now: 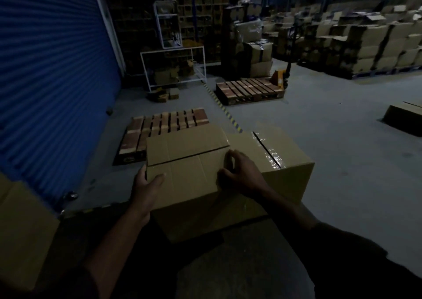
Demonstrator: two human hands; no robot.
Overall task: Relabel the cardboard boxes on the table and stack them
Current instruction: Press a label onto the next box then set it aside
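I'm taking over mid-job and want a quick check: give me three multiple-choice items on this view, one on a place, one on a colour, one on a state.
1. Where is the nearer wooden pallet?
A. on the floor beyond the boxes
B. on top of the right box
C. on the white rack

2. What colour is the roller shutter?
A. red
B. blue
C. white

3. How is the left box being handled?
A. untouched
B. one hand only
C. both hands on it

Answers:
1 A, it lies flat on the floor behind the left box.
2 B, its ribbed slats look blue.
3 C, the left hand grips its near left corner and the right hand rests on its right edge, by the taped box.
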